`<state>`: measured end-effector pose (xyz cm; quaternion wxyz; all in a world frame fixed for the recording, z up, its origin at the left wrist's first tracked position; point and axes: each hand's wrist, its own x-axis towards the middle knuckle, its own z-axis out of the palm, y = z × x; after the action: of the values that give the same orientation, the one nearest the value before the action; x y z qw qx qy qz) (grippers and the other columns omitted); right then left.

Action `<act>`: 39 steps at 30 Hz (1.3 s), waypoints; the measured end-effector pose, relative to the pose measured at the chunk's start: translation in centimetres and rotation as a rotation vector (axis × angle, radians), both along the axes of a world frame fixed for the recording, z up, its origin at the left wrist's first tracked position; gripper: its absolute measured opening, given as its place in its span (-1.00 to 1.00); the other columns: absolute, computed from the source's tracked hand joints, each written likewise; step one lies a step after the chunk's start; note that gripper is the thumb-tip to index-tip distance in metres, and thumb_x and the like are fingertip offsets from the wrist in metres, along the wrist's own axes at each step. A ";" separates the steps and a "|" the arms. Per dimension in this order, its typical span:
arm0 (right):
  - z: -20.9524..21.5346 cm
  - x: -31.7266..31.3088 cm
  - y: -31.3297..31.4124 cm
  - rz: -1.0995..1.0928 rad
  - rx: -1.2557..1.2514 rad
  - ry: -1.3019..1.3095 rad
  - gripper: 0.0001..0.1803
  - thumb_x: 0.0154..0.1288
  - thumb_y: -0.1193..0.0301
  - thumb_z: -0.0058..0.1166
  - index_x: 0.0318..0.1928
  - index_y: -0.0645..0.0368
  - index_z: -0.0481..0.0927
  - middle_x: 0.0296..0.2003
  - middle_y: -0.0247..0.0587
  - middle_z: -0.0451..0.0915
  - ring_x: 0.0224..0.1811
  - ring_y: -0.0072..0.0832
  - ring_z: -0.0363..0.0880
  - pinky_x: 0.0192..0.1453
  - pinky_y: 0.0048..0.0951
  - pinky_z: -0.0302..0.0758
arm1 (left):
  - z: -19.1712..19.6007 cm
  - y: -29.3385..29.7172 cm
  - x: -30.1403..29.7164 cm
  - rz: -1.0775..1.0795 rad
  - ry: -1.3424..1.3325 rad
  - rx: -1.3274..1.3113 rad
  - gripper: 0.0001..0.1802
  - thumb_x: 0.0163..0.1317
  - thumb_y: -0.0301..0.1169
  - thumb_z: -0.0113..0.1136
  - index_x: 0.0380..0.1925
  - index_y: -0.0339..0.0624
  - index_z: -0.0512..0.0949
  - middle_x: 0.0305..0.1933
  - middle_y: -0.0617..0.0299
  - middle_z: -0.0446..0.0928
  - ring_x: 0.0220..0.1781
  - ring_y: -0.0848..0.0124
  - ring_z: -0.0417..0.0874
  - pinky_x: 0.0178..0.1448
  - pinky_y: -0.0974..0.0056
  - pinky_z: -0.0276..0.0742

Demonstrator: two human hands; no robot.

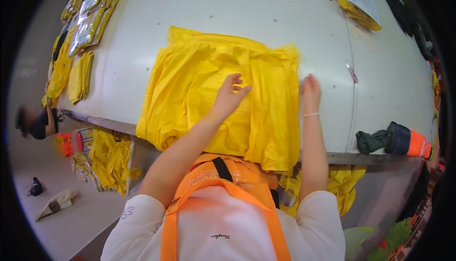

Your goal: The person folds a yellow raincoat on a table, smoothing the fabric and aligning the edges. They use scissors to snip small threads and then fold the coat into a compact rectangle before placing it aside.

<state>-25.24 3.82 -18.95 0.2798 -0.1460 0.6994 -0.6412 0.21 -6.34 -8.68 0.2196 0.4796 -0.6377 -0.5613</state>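
Note:
A yellow garment point(199, 80) of thin, slightly shiny fabric lies spread and wrinkled on the pale table in front of me. Its near edge hangs over the table's front edge against my orange apron. Above the middle of the garment is my left hand point(231, 92), fingers bent and thumb apart, with nothing seen in it. My right hand point(311, 92) is just beyond the garment's right side, over the bare tabletop. Its fingers are close together and smeared, so whether they pinch anything is unclear.
Clear-bagged yellow packs point(90, 23) and folded yellow pieces point(80, 78) line the table's left side, near another person point(42, 123). At right lie small scissors or snips point(351, 71), a dark green cloth point(370, 141) and an orange-and-navy bundle point(408, 141). Yellow fabric point(110, 154) is heaped below the table.

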 end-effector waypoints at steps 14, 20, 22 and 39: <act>2.9 -22.5 0.7 0.208 0.985 1.136 -0.61 0.28 0.41 -0.05 0.10 0.27 0.38 0.06 0.06 0.38 0.12 -0.13 0.34 0.19 -0.22 0.34 | -3.5 -6.7 -9.2 -0.341 -0.302 -0.855 -0.72 0.00 -0.41 0.25 -0.22 -0.12 0.53 -0.15 0.17 0.44 -0.05 0.21 0.44 -0.01 0.18 0.39; 0.9 -23.4 -0.4 0.143 0.594 1.148 -0.70 0.30 0.47 -0.09 0.02 0.31 0.38 -0.09 0.03 0.40 -0.03 -0.12 0.41 0.07 -0.26 0.40 | -6.3 -8.7 -11.3 -0.455 -0.365 -0.992 -0.83 0.03 -0.48 0.16 -0.31 -0.17 0.50 -0.20 0.18 0.43 -0.09 0.20 0.43 -0.05 0.18 0.40; 2.6 -19.9 -3.1 0.153 0.323 1.006 -0.70 0.29 0.49 -0.09 0.02 0.30 0.37 -0.12 -0.01 0.42 -0.09 -0.18 0.44 0.01 -0.33 0.42 | -6.9 -9.1 -11.5 -0.475 -0.401 -1.017 -0.87 0.03 -0.52 0.17 -0.37 -0.23 0.47 -0.24 0.16 0.45 -0.15 0.14 0.46 -0.08 0.14 0.42; 3.3 -1.1 -9.0 0.382 0.050 0.203 -0.76 0.29 0.35 0.04 -0.15 0.26 0.49 -0.38 -0.26 0.57 -0.39 -0.57 0.49 -0.26 -0.55 0.44 | -7.4 -9.6 -12.0 -0.470 -0.305 -0.862 -0.81 0.04 -0.43 0.23 -0.33 -0.22 0.50 -0.27 0.14 0.47 -0.17 0.16 0.48 -0.08 0.18 0.45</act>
<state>-26.30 -5.22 -15.67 0.3276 -0.3326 0.6996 -0.5410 -11.79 -15.90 -16.13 0.1696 0.2656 -0.9265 -0.2055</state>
